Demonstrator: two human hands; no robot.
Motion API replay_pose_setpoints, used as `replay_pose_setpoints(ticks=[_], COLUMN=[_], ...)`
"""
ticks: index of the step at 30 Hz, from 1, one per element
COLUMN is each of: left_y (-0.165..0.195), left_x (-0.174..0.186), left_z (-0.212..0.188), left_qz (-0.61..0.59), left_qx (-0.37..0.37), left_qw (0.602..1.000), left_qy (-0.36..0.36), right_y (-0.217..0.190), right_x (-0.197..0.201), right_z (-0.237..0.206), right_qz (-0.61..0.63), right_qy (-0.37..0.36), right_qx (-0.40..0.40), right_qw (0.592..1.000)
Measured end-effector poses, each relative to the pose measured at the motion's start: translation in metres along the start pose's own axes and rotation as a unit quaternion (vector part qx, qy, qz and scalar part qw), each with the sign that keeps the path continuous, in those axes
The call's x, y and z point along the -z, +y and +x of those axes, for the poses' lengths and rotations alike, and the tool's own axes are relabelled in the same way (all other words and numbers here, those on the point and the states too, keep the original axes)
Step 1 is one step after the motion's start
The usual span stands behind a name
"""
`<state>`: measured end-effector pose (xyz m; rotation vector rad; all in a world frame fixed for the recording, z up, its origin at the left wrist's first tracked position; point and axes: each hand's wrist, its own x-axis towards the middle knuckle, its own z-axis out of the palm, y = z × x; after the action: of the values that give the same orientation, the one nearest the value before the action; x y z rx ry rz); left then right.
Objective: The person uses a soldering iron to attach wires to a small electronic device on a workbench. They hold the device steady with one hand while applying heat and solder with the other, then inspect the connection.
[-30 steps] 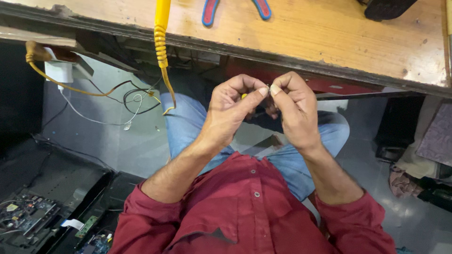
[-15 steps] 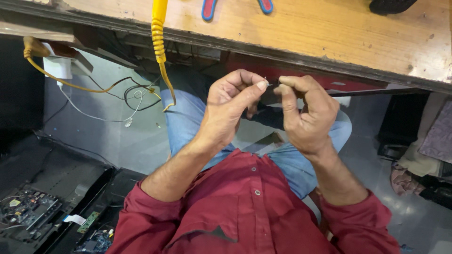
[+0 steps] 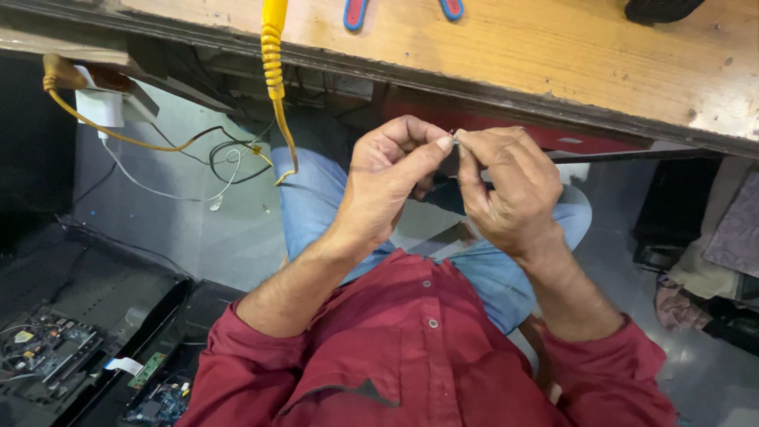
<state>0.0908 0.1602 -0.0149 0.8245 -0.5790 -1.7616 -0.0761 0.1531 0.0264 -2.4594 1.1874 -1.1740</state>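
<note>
Left hand (image 3: 387, 178): fingertips pinched on a tiny object (image 3: 453, 136), too small to identify.
Right hand (image 3: 506, 190): pinching the same tiny object.
Place: below the worktop (image 3: 553, 55) front edge.

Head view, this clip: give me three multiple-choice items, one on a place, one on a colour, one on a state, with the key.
1. Where are the two hands?
A. Flat on the bench top
B. Raised together just below the bench edge, over the lap
C. On the floor

2. What colour is the cable hanging off the bench?
A. Yellow
B. Green
C. White

3. How are the fingertips?
A. Spread wide
B. Fisted apart
C. Pinched together on something tiny

B: the left hand and right hand meet under the wooden bench.
A: the cable is yellow.
C: thumbs and forefingers close on a small item, too small to identify.
</note>
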Motion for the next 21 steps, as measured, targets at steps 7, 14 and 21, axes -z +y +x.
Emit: replay_pose_setpoints(ticks=[7,14,21], left_y=[0.003,0.002,0.001], left_x=[0.000,0.001,0.002], left_z=[-0.002,-0.001,-0.002], left_qz=[0.014,-0.023,-0.067], left_qx=[-0.012,0.012,0.036], left_qw=[1.000,0.999,0.997], left_qy=[-0.008,-0.023,-0.026], right_y=[0.004,0.014,0.007], right_x=[0.001,0.007,0.005], right_z=[0.000,-0.015,-0.024], right_qz=[-0.018,0.412,0.360], right_qy=[-0.038,-0.093,-0.011], right_qx=[0.015,-0.377,-0.336], right_qw=[0.999,0.824,0.870])
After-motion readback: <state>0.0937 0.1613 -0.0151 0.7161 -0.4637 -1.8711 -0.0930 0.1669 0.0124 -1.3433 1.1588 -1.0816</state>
